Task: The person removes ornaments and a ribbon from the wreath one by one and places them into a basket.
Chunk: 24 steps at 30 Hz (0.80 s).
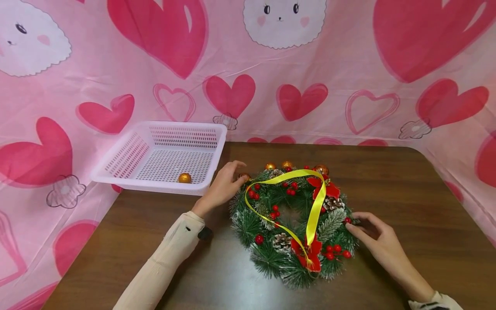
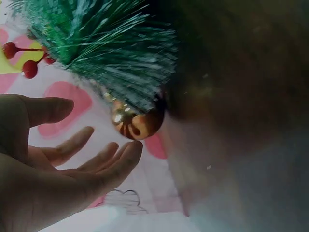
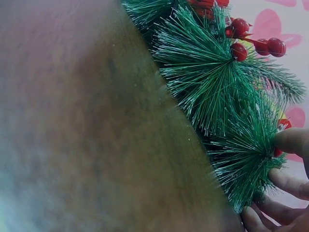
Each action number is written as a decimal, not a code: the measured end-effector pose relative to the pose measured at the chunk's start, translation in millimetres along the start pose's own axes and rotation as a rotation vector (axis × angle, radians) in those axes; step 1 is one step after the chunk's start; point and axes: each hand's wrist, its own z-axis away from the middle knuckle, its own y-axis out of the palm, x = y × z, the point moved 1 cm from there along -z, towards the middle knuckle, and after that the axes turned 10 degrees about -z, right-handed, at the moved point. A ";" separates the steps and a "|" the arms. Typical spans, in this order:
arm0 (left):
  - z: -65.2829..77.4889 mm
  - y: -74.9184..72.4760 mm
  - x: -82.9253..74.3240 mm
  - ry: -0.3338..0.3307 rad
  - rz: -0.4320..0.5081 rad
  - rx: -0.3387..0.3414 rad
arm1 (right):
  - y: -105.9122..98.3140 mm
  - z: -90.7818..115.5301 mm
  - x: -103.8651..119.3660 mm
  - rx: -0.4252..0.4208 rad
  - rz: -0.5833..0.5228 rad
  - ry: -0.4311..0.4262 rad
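Our desk [image 1: 407, 185] bears the wreath [image 1: 248, 226], its edge pinched by our right hand [image 1: 377, 239]; our left hand [image 1: 222, 185], fingers loose, is at a bauble [image 2: 137, 124]. We're probably placing ornaments; next calls for securing this one.

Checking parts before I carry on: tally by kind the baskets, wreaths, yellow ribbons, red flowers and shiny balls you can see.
Basket: 1
Wreath: 1
Yellow ribbon: 1
Red flowers: 2
Shiny balls: 5 visible (1 in the basket, 4 at the wreath's edge)
Total: 10
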 end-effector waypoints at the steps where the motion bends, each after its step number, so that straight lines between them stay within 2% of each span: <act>1: -0.2 1.4 1.1 -0.005 0.003 0.005 | 0.0 -0.1 -0.1 0.001 0.003 0.002; 9: -1.0 9.9 10.0 -0.015 0.013 0.038 | 0.1 -0.6 -0.6 -0.003 0.007 -0.001; 18: -1.7 12.7 13.0 -0.022 0.035 0.086 | 1.2 0.1 -2.3 -0.003 -0.015 -0.020; 24: -1.1 11.8 12.8 -0.024 -0.002 0.084 | 1.4 -0.7 -2.7 -0.003 -0.009 -0.031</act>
